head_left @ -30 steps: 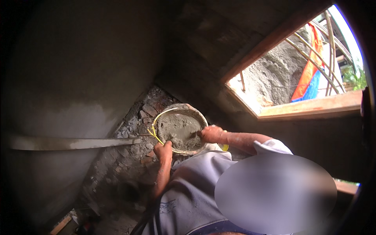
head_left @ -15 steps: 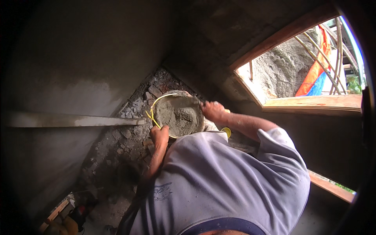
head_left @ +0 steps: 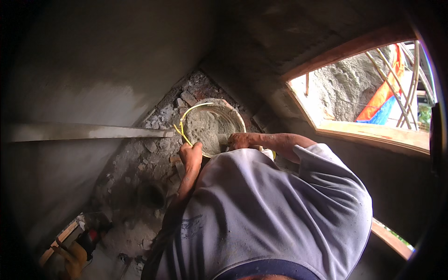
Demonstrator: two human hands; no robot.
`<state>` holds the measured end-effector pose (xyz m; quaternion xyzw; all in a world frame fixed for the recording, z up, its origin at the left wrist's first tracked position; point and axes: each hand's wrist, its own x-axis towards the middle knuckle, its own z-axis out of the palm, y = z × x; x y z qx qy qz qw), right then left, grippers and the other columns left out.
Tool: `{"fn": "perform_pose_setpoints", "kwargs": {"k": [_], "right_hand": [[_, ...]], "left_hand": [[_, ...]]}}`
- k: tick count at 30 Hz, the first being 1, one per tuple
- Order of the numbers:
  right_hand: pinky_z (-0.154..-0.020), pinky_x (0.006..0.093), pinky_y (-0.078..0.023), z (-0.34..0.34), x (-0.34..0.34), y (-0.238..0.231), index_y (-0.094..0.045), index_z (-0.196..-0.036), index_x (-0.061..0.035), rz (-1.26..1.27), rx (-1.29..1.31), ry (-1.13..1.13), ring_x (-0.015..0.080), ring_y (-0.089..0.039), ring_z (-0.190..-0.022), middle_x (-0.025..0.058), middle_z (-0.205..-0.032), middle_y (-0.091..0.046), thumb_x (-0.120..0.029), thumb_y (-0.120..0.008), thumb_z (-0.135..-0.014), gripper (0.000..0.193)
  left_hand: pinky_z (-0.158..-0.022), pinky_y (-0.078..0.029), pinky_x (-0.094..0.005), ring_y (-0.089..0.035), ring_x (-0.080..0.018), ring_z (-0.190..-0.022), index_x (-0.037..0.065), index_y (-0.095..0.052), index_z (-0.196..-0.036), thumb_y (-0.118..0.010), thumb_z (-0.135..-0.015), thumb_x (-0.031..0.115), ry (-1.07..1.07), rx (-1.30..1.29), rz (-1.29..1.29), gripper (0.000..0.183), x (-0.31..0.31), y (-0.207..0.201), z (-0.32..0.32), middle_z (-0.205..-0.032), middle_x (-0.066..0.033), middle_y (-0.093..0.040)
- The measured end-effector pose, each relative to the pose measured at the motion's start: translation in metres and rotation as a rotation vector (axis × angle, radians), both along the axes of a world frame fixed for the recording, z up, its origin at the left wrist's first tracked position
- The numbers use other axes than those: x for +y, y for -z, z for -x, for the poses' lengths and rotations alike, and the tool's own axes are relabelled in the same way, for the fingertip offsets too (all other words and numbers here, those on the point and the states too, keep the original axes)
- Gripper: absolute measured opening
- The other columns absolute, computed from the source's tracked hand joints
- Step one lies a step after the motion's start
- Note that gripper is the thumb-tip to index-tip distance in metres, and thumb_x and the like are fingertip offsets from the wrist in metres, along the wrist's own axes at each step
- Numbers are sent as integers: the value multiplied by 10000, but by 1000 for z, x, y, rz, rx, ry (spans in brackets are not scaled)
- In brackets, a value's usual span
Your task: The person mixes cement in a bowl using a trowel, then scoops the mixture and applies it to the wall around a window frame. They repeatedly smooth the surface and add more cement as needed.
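A round bucket (head_left: 242,122) filled with wet grey mortar (head_left: 205,126) stands on the rubble in the corner. Its yellow handle (head_left: 183,119) lies over to the left side. My left hand (head_left: 191,153) is closed on the near-left rim, beside the lower end of that handle. At the near-right part of the bucket, my right hand (head_left: 240,140) is closed round a trowel (head_left: 224,139). The trowel's blade is down at the mortar and hard to make out; its grip is hidden by my fingers.
From the left wall a long straight bar (head_left: 93,132) reaches almost to the bucket. Broken rubble (head_left: 161,123) covers the corner floor. A wood-framed window opening (head_left: 373,130) is at right, with poles and an orange-blue sheet outside. Dark gear with a yellowish part (head_left: 77,256) lies lower left.
My right hand has come from the bucket's right rim down to its near side, with the trowel. The mortar's raised lump looks flatter. My left hand keeps its hold on the rim.
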<state>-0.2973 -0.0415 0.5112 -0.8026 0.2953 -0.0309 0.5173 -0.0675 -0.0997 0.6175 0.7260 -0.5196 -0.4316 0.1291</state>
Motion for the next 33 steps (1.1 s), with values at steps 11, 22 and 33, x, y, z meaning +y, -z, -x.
{"fn": "perform_pose_setpoints", "kwargs": {"k": [11,22,33], "right_hand": [[-814,467,-500,22,-13,-78,-654,-957,-33,-192,549,508,373,-625,-926,206,-916,-658,-392,-581,-799,399],[-754,446,-546,28,6,-58,-681,-913,-17,-201,617,760,348,-661,-897,194,-923,-673,-252,-560,-813,283],[-615,322,-494,126,-7,-41,-620,-1068,6,-1213,-120,859,171,-591,-711,83,-878,-658,-149,-706,-727,383]], "left_hand": [[-649,-449,-372,-554,-228,-641,-60,-567,-728,-636,-689,124,-207,280,5,200,-10,7,-13,-694,-127,-611],[-735,-459,-360,-588,-239,-768,-77,-578,-833,-643,-686,101,-451,255,-154,240,-15,55,-13,-867,-160,-633],[-688,-516,-370,-618,-301,-785,-145,-591,-946,-637,-689,167,-693,153,-125,407,1,61,-28,-888,-207,-636]]}}
